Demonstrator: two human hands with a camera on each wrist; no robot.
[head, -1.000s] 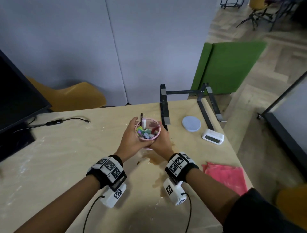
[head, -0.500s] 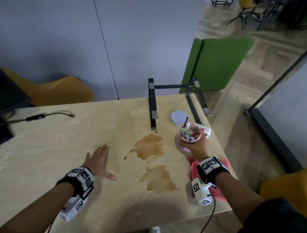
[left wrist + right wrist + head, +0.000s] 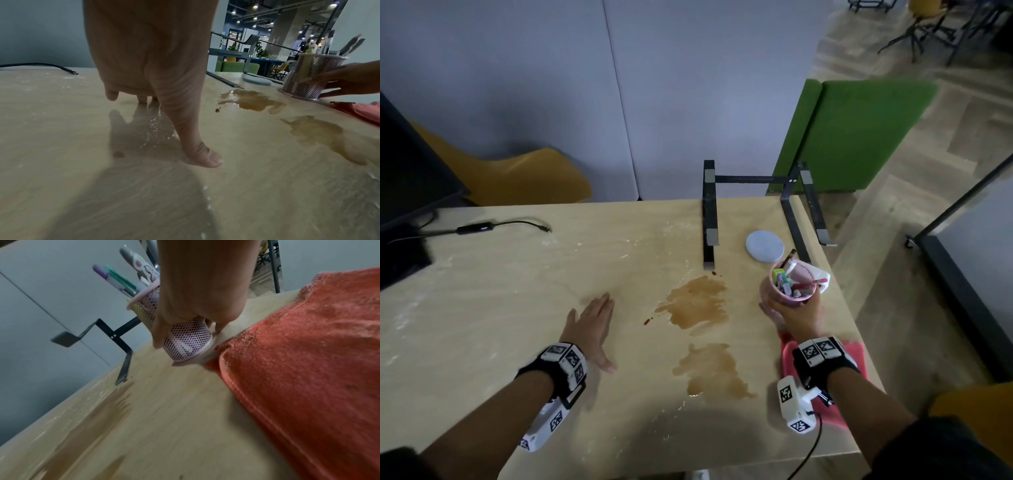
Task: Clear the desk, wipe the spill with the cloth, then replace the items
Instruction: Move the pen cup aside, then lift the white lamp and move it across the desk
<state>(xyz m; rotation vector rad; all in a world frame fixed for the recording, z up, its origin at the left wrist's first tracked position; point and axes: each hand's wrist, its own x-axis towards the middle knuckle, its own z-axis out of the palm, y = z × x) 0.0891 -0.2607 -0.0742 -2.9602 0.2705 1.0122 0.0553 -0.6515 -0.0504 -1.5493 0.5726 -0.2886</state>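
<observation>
My right hand [image 3: 796, 310] grips a pink mesh pen cup [image 3: 787, 286] [image 3: 308, 76] [image 3: 185, 340] full of pens, its base on or just above the desk at the right side. A red cloth [image 3: 856, 356] [image 3: 308, 361] lies under my right wrist near the desk's right edge. Two brown spill patches [image 3: 697, 303] [image 3: 712, 371] [image 3: 248, 101] spread over the desk's middle. My left hand [image 3: 592, 323] [image 3: 152, 81] lies flat and open on the wooden desk [image 3: 500, 301], left of the spill.
A black laptop stand [image 3: 709, 219] stands at the back right, with a round grey coaster [image 3: 765, 246] beside it. A white object [image 3: 822, 275] sits behind the cup. A black cable [image 3: 482, 226] and a monitor [image 3: 404, 171] occupy the far left.
Both hands held the cup over the spill a second ago. My right hand carried it to the right side; my left hand let go and settled flat on the desk.
</observation>
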